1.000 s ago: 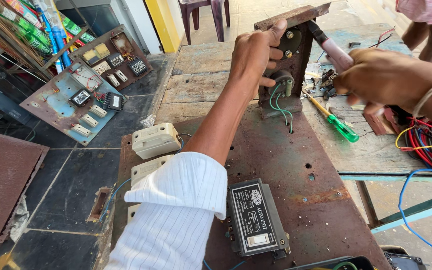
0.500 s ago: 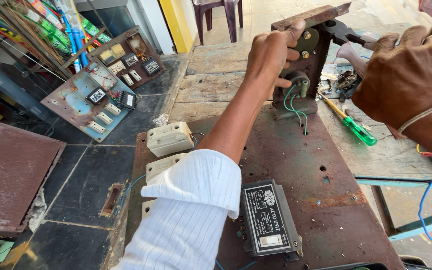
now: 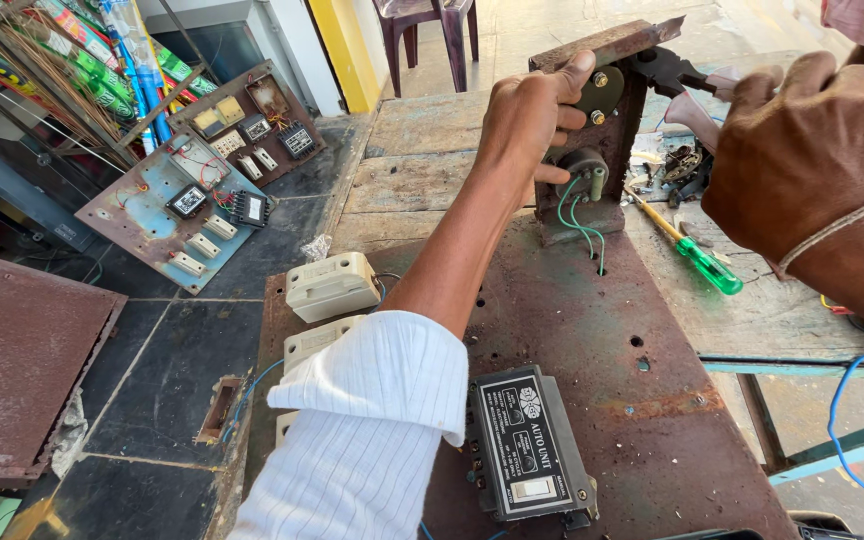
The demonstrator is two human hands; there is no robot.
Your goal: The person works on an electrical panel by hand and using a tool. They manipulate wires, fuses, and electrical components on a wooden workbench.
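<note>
My left hand (image 3: pixel 532 125) grips the rusty upright metal bracket (image 3: pixel 612 60) that stands on the rusty metal panel (image 3: pixel 592 330). Bolts, a round grey part and green wires (image 3: pixel 577 215) sit on the bracket's face. My right hand (image 3: pixel 802 150) is closed on the pink handles of pliers (image 3: pixel 677 80), whose dark jaws reach the bracket's upper right edge. A white rolled-up sleeve covers my left upper arm.
A black rectangular unit (image 3: pixel 527 455) is fixed low on the panel. Cream switch boxes (image 3: pixel 332 285) sit at its left edge. A green-handled screwdriver (image 3: pixel 697 255) lies on the wooden bench. Old switchboards (image 3: pixel 187 205) and a rusty sheet (image 3: pixel 12 360) lie on the floor to the left.
The view has come closer to the bracket. My right hand has risen, bringing the pliers up to the bracket's top right. My left hand keeps its grip.
</note>
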